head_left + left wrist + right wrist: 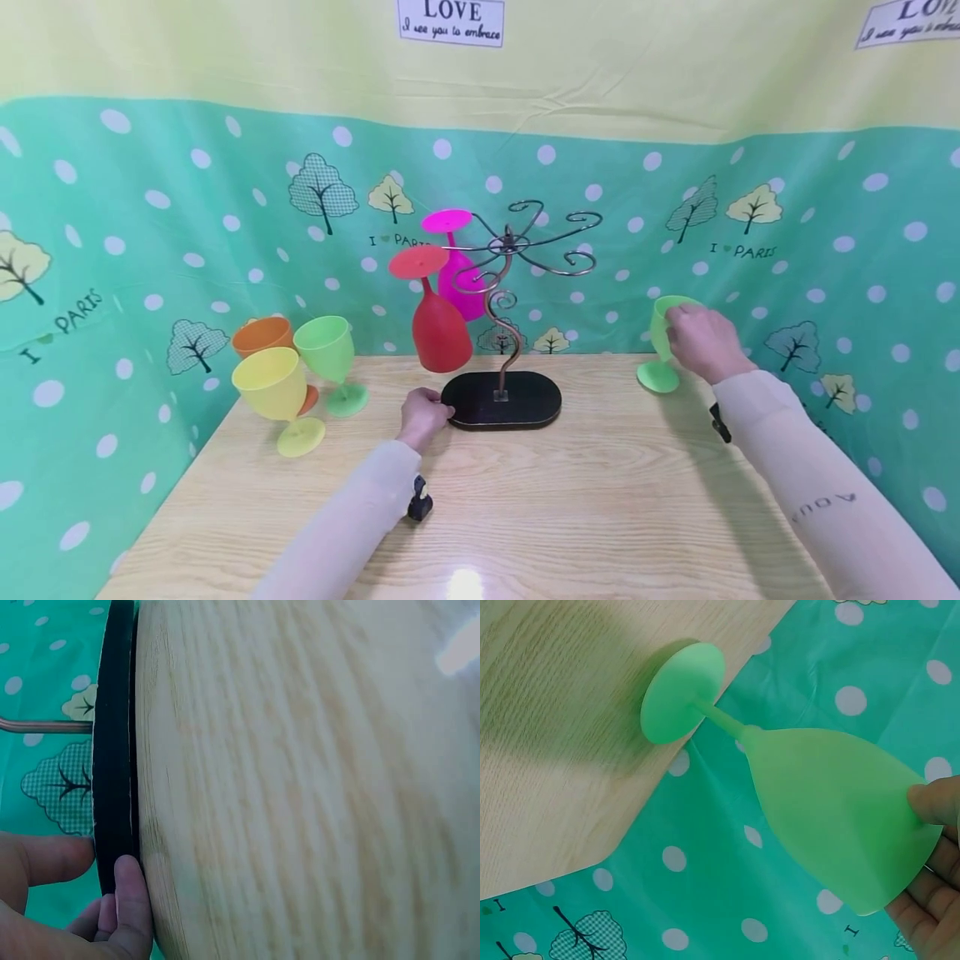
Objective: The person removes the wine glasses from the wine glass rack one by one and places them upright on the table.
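Head view shows the left hand [424, 417] gripping the black base [521, 410] of a goblet rack [508, 242]. The right hand [707, 338] holds a light-green goblet [825, 817] by its bowl at the back right of the table [585, 500].

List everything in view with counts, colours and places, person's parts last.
Table: one, pale wood, lower view
Cloth: one, yellow over dotted green, behind table
Stand: one, dark metal, mid-table
Base: one, black, under stand
Red goblet: one, red, hanging upside down from the stand
Pink goblet: one, pink, upside down behind the red one
Yellow goblet: one, yellow, standing at left
Orange goblet: one, orange, behind the yellow one
Left green goblet: one, green, right of the yellow one
Right green goblet: one, green, table's far right
Left hand: one, bare, gripping the base's left end
Right hand: one, bare, holding the right green goblet
Sleeves: two, whitish, both arms
Wrist cameras: two, black, both wrists
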Available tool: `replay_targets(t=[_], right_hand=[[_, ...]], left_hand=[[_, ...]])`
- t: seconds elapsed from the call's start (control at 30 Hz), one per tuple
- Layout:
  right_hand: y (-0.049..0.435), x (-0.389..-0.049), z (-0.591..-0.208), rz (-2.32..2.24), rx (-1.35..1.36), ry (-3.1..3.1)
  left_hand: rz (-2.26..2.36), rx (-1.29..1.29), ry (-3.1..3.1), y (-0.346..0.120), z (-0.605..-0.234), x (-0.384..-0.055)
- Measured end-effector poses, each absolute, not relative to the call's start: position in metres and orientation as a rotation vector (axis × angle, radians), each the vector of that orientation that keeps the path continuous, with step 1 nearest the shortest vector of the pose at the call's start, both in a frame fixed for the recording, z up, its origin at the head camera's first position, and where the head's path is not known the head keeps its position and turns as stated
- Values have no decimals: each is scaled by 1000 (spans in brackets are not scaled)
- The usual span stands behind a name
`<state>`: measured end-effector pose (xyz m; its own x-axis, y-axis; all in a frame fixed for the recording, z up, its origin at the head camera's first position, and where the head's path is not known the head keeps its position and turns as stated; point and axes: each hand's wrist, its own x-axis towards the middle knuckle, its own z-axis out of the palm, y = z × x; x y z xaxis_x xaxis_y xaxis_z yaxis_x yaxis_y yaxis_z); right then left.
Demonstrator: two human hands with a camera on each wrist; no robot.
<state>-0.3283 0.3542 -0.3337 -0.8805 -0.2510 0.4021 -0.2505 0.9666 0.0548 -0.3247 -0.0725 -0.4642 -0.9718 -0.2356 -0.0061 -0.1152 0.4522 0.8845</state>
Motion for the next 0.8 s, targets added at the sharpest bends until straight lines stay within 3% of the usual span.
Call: replay_targets(t=[0.8], right_hand=[[359, -335, -340, 19, 308, -2771]], left_hand=[[-1532, 318, -2586, -72, -462, -321]])
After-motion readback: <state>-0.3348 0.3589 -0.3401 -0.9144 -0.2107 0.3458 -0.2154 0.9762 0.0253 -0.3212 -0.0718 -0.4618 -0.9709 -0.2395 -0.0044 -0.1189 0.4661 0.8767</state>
